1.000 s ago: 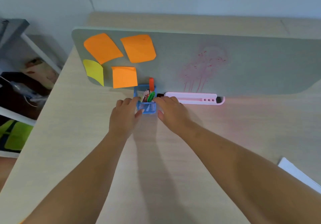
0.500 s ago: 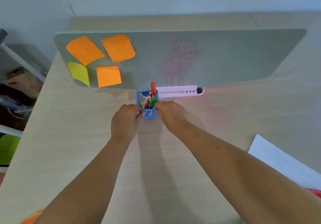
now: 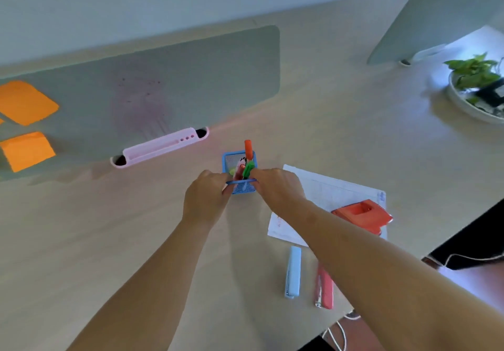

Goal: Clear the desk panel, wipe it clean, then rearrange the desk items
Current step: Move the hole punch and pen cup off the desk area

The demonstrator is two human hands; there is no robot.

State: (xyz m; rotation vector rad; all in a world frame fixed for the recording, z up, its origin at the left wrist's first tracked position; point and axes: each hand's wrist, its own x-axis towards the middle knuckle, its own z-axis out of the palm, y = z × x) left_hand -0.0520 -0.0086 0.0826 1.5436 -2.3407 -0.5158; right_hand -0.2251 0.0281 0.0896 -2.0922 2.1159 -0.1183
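Nearest, at the front edge of the pale wooden desk (image 3: 95, 241): a light blue stapler (image 3: 293, 271) and a red stapler (image 3: 324, 288), parked side by side, out of the way of the wiping. Just beyond, a white sheet of paper (image 3: 335, 190) with a red plastic hole punch (image 3: 362, 214) on its near corner, perhaps weighting it down. Further in, left hand (image 3: 204, 198) and right hand (image 3: 275, 187) clamped on opposite sides of a small blue wire-mesh pen holder (image 3: 240, 173), fingers curled round its walls. Probably held two-handed to keep it upright, so the orange marker (image 3: 247, 149) and green marker (image 3: 248, 168) standing in it stay put. Sits just beside the paper's far left corner, well apart from the panel; hard to tell whether raised or resting on the desk. Seemingly meant to join the set-aside items. Behind, a pink plastic tray (image 3: 161, 146) at the foot of the grey-green desk panel (image 3: 204, 78), with a reddish smear (image 3: 141, 105) above it awaiting the cloth. At far left, orange sticky notes (image 3: 26, 102) stuck on, not yet removed.
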